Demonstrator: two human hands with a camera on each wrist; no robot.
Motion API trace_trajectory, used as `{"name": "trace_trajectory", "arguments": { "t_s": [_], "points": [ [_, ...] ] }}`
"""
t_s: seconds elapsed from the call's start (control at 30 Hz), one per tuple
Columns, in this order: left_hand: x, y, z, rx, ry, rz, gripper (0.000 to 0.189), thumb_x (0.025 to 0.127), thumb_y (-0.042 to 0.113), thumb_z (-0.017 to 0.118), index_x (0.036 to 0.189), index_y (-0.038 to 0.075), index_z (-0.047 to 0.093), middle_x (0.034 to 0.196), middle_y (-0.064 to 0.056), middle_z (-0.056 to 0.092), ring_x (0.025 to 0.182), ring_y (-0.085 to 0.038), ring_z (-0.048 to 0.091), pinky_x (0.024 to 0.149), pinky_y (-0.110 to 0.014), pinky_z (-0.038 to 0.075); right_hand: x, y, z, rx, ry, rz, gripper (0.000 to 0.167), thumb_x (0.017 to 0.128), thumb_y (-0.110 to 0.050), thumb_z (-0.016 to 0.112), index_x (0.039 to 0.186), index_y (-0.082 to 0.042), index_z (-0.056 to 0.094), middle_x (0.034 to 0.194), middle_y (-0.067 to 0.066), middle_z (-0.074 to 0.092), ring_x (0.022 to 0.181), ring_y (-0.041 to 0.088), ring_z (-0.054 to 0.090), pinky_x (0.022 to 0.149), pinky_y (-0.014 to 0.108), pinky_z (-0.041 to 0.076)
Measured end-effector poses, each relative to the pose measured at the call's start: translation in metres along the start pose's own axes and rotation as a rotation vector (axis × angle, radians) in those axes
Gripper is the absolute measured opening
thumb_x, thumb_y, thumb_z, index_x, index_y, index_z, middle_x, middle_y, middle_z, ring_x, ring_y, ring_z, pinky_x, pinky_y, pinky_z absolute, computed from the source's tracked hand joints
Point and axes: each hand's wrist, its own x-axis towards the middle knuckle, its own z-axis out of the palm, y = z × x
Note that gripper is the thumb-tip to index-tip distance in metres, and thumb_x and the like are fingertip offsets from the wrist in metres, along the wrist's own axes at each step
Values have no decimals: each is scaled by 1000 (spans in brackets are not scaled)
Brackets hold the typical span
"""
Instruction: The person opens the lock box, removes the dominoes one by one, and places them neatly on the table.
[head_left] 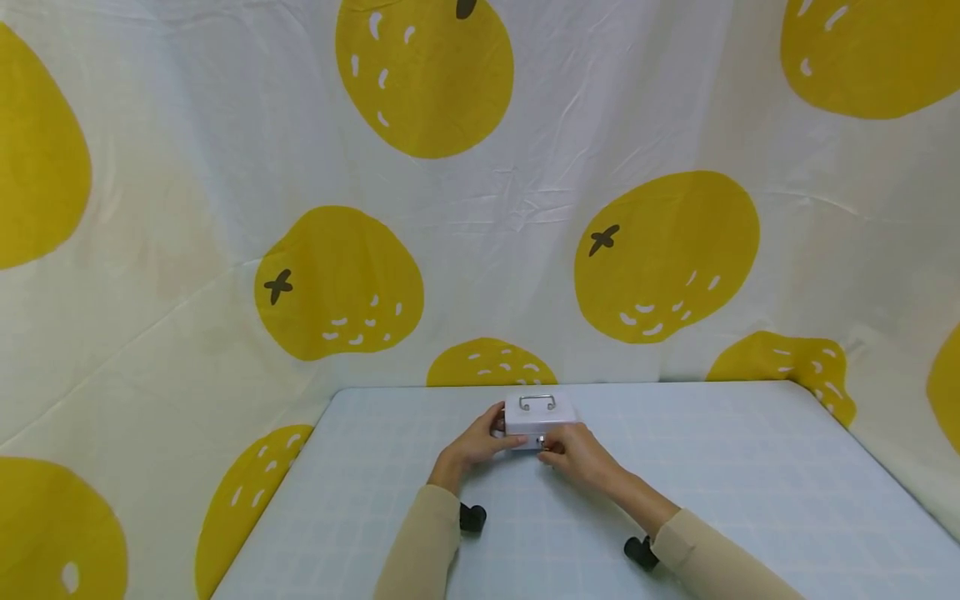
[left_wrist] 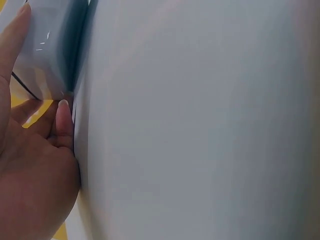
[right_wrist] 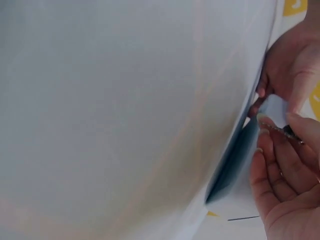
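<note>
A small white cash box (head_left: 536, 422) with a wire handle (head_left: 537, 402) on its lid stands near the table's back edge, lid down. My left hand (head_left: 478, 440) grips its left end, thumb along the front face and fingers round the side. In the left wrist view the thumb (left_wrist: 15, 37) lies against the box (left_wrist: 45, 45). At the front lock my right hand (head_left: 576, 452) pinches a small key (right_wrist: 289, 131), mostly hidden by the fingers. A thin beaded chain (right_wrist: 272, 127) shows across those fingertips. Whether the key sits in the lock I cannot tell.
The box stands on a table (head_left: 360, 492) with a pale checked cover. Behind it hangs a white curtain (head_left: 495, 275) printed with large yellow fruit. Dark wrist-camera mounts (head_left: 472, 518) show below both wrists.
</note>
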Motion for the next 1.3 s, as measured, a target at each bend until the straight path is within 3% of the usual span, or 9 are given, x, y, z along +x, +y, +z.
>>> {"name": "trace_trajectory", "arguments": {
  "t_s": [0.17, 0.43, 0.77, 1.07, 1.3],
  "points": [
    [0, 1, 2, 1, -3, 16, 95, 77, 47, 89, 156, 27, 40, 126, 0, 59, 112, -22, 51, 100, -46, 42, 0, 0, 0, 24, 7, -2, 15, 88, -4, 78, 75, -6, 70, 71, -5, 66, 64, 0, 57, 59, 21, 50],
    [1, -2, 4, 4, -2, 40, 93, 80, 42, 88, 157, 21, 39, 123, -1, 61, 111, -21, 52, 103, -47, 41, -1, -1, -2, 9, -1, 5, 12, 88, -5, 79, 78, -4, 72, 74, -3, 69, 66, 1, 59, 60, 21, 51],
    [-2, -1, 3, -12, 4, 4, 97, 78, 44, 89, 157, 20, 37, 124, -2, 59, 114, -24, 51, 107, -51, 38, 1, -2, 1, -6, -26, -2, 9, 89, -4, 77, 81, -4, 73, 73, -5, 68, 64, 1, 57, 60, 22, 50],
    [0, 3, 0, -26, 3, 9, 99, 77, 42, 90, 158, 19, 36, 126, -4, 57, 116, -25, 49, 108, -51, 37, 3, -9, 1, -145, 20, 12, 9, 88, -6, 79, 80, -9, 75, 73, -7, 66, 66, 4, 54, 64, 26, 50],
    [-1, 4, 0, -31, -6, 13, 95, 79, 37, 90, 156, 18, 37, 121, -5, 59, 113, -25, 51, 103, -48, 39, 3, -8, 2, -94, 17, 49, 7, 89, -6, 78, 83, -8, 76, 74, -7, 67, 67, 4, 55, 64, 25, 50]
  ]
}}
